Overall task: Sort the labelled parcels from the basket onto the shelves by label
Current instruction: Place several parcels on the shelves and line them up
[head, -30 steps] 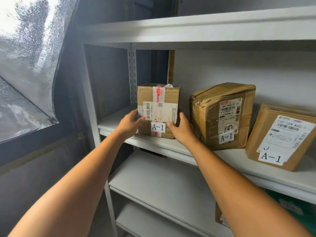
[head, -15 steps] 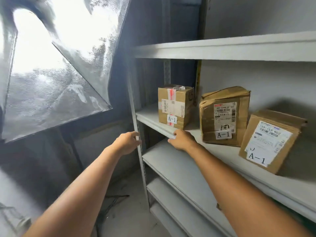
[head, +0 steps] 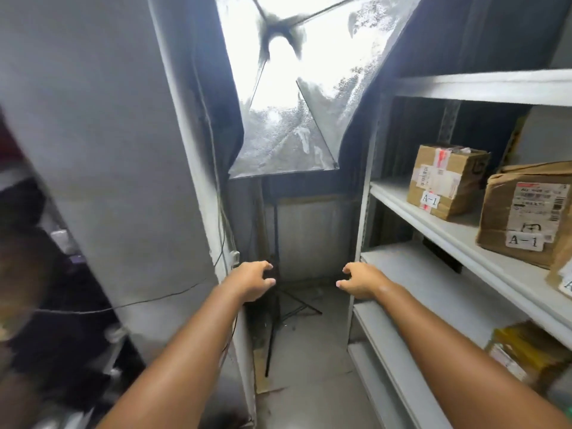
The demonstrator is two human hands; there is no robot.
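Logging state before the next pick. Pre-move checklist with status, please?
1. Left hand free: ok, holds nothing.
2. Right hand free: ok, holds nothing.
3. Small parcel on the shelf, label A-1 facing out: ok.
4. Bigger parcel beside it, also A-1: ok.
5. Basket in view: not ok, outside the frame.
6. Light stand on the floor ahead, clear of the path: cannot tell.
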